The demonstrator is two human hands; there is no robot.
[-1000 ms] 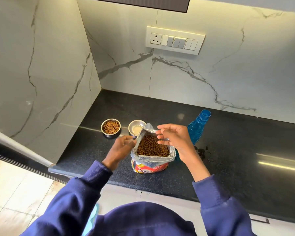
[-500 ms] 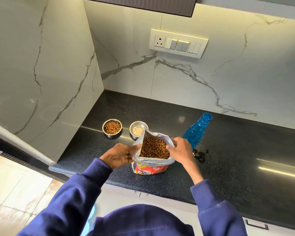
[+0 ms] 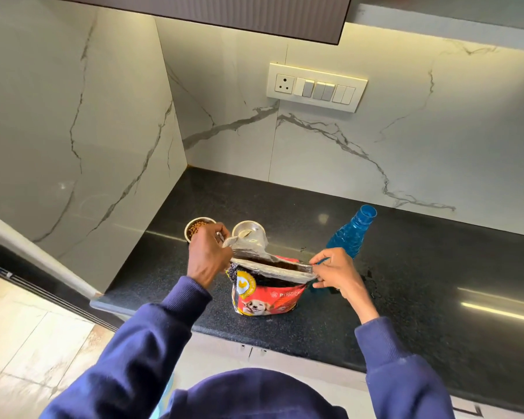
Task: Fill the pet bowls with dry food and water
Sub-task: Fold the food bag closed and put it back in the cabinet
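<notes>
While hands (image 3: 209,252) (image 3: 333,272) pinch bag (image 3: 266,300) (upright), bowls (image 3: 198,228) behind

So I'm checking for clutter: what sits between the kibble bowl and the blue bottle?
In the head view, between the kibble bowl and blue bottle sit the second steel bowl and the food bag's raised flap.

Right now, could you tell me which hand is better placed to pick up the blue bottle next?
The right hand: it pinches the food bag's right corner directly beside the blue bottle. The left hand is across the bag.
</notes>
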